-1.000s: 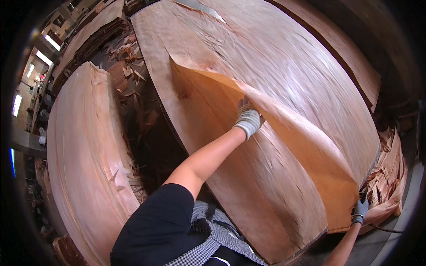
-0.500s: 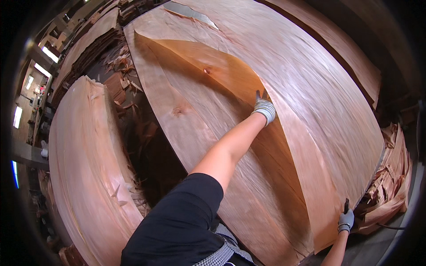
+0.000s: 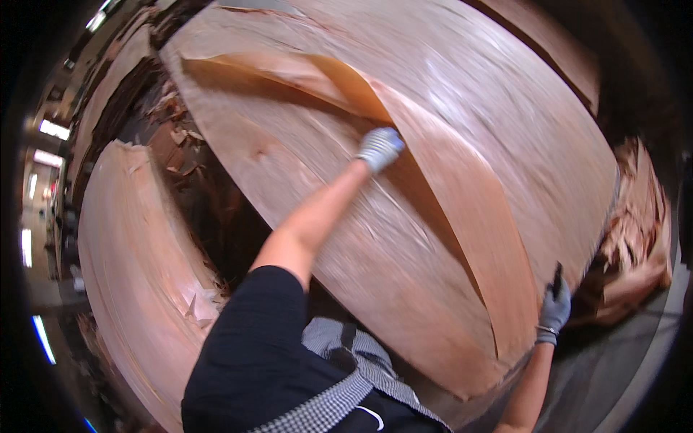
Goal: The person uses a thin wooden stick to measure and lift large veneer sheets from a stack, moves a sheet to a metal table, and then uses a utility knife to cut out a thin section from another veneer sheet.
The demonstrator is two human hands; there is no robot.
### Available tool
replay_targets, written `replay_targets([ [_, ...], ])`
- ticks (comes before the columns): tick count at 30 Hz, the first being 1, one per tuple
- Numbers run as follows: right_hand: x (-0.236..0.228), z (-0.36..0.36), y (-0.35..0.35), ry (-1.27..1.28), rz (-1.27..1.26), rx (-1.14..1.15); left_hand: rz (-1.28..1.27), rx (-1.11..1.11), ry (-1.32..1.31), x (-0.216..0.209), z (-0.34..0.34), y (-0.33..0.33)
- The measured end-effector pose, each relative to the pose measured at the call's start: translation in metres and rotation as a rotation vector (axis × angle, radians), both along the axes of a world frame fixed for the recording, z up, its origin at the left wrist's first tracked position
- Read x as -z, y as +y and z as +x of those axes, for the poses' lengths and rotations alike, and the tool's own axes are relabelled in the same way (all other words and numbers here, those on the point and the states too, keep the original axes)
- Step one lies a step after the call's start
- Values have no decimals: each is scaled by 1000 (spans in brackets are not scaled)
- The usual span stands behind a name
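A large, thin wood veneer sheet (image 3: 462, 209) lies over a broad stack of veneer (image 3: 303, 216), its near side lifted and curled back. Against the raised edge is my left hand (image 3: 380, 148), in a striped glove, fingers closed and blurred by motion. Whether it grips the sheet is hidden. Near the right end of the stack, my right hand (image 3: 554, 310) wears a grey glove and is closed around a slim dark tool (image 3: 557, 274), whose kind I cannot make out. It sits beside the sheet's right end.
A second veneer stack (image 3: 137, 260) with a ragged edge stands at the left. Between the stacks lie torn veneer scraps (image 3: 173, 144). A crumpled heap of veneer strips (image 3: 635, 238) is at the right, and another sheet (image 3: 556, 43) shows at the far right.
The left hand has gone from spread fingers to closed and shifted left in view. The sheet's lifted part has changed its curl. The right hand appears higher, and the whole view has shifted.
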State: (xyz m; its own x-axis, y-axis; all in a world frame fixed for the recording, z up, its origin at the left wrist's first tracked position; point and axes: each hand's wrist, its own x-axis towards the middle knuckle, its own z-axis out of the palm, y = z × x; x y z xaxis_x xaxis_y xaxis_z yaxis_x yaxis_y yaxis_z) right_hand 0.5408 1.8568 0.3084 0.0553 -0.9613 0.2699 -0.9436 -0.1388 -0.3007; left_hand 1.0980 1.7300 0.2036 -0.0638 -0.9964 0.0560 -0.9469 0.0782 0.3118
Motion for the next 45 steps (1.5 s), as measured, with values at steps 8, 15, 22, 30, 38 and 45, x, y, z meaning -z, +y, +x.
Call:
replay_targets([
  [8,7,55,129,-323,299,135,440,-493,1487,-29,-32,-13],
  [15,-12,26,234,-404,358,413,547,-187,1877,-41,-53,-94],
  [22,-40,-20,354,-689,441,882,391,-185,1150,-6,-108,-74],
  [30,-58,-125,457,-1318,170,652,868,-98,752,-91,-255,71],
  [38,-65,-238,506,-1604,-8,420,562,1577,592,-101,-597,341],
  [45,-90,-343,551,-824,-447,567,1828,998,1255,-181,-848,542],
])
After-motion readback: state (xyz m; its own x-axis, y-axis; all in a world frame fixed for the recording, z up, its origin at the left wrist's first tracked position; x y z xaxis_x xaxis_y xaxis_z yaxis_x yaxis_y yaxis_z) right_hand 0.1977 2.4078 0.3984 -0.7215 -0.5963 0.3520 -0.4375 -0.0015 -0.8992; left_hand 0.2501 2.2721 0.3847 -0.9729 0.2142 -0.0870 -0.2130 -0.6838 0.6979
